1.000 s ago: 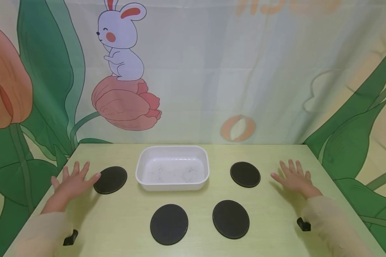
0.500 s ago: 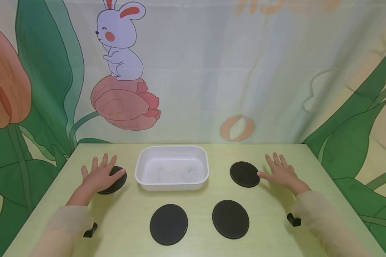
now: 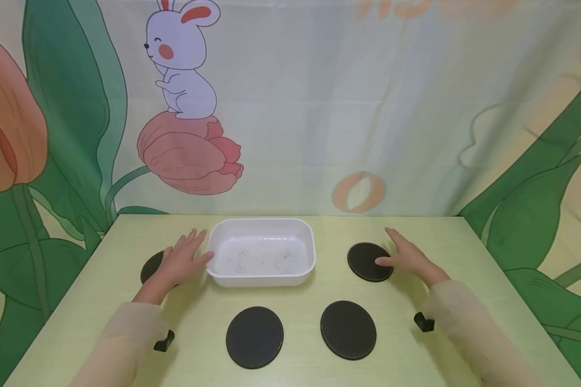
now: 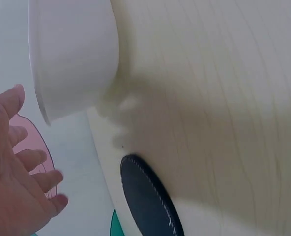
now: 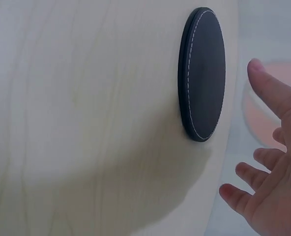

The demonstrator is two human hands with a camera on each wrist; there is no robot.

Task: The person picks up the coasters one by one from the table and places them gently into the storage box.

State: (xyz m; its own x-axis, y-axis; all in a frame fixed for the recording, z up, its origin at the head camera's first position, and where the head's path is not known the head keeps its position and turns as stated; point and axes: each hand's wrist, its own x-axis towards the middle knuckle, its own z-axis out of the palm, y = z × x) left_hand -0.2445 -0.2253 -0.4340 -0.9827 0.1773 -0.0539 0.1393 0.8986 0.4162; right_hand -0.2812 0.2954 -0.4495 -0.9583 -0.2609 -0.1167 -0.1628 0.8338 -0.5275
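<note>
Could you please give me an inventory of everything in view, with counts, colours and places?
Tray: 1, white, far half of the table, slightly left of centre
Near discs: 2, black, side by side in front of the tray
Far-left disc: 1, black, left of the tray, partly hidden by a hand
Far-right disc: 1, black, right of the tray
Table: 1, pale yellow-green, under the tray and discs
Backdrop: 1, pale, printed with rabbit, flowers and leaves, behind the table
Small parts: 2, black, one by each wrist
Sleeves: 2, cream, on the forearms
Left hand: 1, bare, beside the tray's left end
Right hand: 1, bare, by the far-right disc
</note>
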